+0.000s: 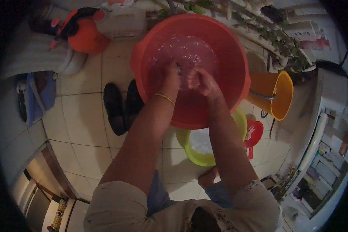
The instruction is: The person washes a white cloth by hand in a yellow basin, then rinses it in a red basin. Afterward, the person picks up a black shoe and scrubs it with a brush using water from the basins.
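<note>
A large red plastic basin [230, 66] with water [188, 46] in its bottom takes up the upper middle of the view. Both of my arms reach down into it. My left hand [171, 71], with a gold-coloured bangle at the wrist, is low in the basin, its fingers blurred and partly hidden. Close beside it, my right hand [203, 81] looks wet and has its fingers curled. Whether either hand holds anything is not clear. Partly beneath the red basin, a yellow-green basin [195, 158] contains whitish water [201, 140].
Black shoes [114, 107] stand on the tiled floor [81, 116] left of the basin. To the right are a yellow bucket [261, 87] and a red dipper [256, 133]. A blue container [43, 92] and an orange object [87, 37] are at the left. Leafy plants [278, 43] line the upper right.
</note>
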A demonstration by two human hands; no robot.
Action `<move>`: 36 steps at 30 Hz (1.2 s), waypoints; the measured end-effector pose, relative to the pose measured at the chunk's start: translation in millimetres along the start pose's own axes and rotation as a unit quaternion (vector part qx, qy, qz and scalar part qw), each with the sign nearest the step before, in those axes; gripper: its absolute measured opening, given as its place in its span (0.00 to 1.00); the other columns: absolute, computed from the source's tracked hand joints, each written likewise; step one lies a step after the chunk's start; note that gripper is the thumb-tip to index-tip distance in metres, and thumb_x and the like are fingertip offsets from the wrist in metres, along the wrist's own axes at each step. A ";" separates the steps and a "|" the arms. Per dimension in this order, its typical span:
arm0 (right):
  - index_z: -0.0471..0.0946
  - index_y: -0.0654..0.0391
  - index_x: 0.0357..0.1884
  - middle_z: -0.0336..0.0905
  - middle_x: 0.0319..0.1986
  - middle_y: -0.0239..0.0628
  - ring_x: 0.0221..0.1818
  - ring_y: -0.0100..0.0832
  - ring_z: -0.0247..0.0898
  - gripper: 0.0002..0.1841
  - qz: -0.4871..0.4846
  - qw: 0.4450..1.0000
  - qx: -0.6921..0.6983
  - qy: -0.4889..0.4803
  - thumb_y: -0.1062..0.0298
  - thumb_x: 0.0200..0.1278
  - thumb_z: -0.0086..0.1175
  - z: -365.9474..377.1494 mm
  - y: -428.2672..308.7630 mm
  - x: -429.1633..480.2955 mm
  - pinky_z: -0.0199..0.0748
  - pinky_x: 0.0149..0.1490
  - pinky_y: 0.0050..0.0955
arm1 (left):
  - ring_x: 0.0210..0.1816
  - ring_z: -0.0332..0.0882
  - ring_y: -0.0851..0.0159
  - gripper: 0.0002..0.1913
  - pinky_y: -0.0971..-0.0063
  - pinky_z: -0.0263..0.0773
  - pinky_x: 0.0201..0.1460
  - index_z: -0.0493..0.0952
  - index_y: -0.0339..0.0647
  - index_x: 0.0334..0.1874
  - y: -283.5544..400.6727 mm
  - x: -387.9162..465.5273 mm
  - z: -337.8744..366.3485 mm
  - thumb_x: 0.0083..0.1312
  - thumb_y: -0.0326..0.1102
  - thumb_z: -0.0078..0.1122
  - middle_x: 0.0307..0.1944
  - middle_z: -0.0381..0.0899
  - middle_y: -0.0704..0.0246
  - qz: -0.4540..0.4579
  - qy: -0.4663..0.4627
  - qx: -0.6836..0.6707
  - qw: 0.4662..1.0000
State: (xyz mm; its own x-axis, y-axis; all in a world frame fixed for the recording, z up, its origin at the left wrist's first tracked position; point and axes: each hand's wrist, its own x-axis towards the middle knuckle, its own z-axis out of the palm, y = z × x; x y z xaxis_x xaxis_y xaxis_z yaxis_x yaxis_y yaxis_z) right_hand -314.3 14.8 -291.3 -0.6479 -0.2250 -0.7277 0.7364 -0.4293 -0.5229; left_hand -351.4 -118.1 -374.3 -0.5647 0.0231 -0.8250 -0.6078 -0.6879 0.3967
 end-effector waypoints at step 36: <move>0.66 0.58 0.57 0.71 0.51 0.46 0.51 0.42 0.68 0.22 -0.304 0.752 -0.576 0.108 0.59 0.62 0.41 -18.3 2.1 18.6 0.67 0.55 0.35 | 0.38 0.74 0.67 0.14 0.72 0.72 0.37 0.72 0.42 0.47 33.7 -64.0 24.0 0.68 0.38 0.38 0.37 0.75 0.64 0.110 -0.019 -0.016 0.994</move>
State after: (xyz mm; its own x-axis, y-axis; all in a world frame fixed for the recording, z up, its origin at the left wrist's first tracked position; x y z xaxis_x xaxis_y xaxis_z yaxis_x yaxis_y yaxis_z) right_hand -321.2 25.7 -314.0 -0.9774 -0.0934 -0.1898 0.0784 0.6734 -0.7351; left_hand -349.1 -125.3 -298.5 -0.7032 -0.1025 -0.7036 -0.4504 -0.7015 0.5523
